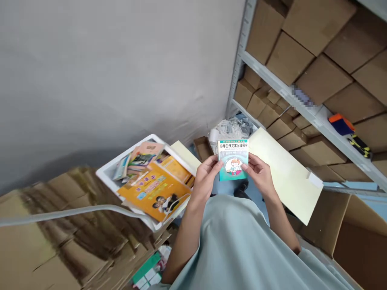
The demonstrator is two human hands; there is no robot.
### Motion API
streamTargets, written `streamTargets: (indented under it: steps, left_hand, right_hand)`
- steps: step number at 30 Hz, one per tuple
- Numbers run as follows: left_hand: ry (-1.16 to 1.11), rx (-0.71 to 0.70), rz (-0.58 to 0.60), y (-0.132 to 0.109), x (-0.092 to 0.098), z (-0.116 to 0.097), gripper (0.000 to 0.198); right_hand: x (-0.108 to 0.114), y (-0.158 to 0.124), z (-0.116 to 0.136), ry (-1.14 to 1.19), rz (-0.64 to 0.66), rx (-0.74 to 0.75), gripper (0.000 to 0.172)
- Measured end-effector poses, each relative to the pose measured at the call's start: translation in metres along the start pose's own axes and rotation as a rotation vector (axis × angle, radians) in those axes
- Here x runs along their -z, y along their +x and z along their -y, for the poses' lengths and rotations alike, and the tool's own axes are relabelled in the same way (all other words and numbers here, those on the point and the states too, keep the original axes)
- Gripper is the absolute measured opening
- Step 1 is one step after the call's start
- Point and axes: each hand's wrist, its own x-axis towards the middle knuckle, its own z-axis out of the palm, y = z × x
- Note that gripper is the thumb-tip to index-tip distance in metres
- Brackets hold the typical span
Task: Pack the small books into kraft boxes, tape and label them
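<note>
Your left hand [204, 177] and right hand [261, 175] grasp a small book [233, 160] by its sides — leaving the cover readable — a white tray [104, 173] left of your fingers [211, 160].

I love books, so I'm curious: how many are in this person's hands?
1: the small green-and-white book, held between the left hand and the right hand. Another directly behind it could be hidden.

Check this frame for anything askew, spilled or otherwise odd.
The books in the white bin lie jumbled at differing angles, not squarely stacked. Crumpled material is heaped near the shelving, looking untidy. The small book between left hand and right hand shows no visible damage.
</note>
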Motion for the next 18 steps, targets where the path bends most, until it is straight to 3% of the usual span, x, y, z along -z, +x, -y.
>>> streamTargets:
  steps: [11, 15, 18]
  left_hand:
    - [0.071, 0.262, 0.307, 0.077, -0.216, 0.114, 0.06]
    - [0.108, 0.342, 0.38, 0.096, -0.27, 0.145, 0.055]
    - [0.129, 0.378, 0.419, 0.109, -0.297, 0.16, 0.054]
  right_hand:
    - [0.24, -0.016, -0.047, 0.274, -0.308, -0.067, 0.065]
    - [0.303, -0.015, -0.052, 0.28, -0.312, -0.109, 0.072]
    - [0.334, -0.013, -0.052, 0.259, -0.346, -0.129, 0.075]
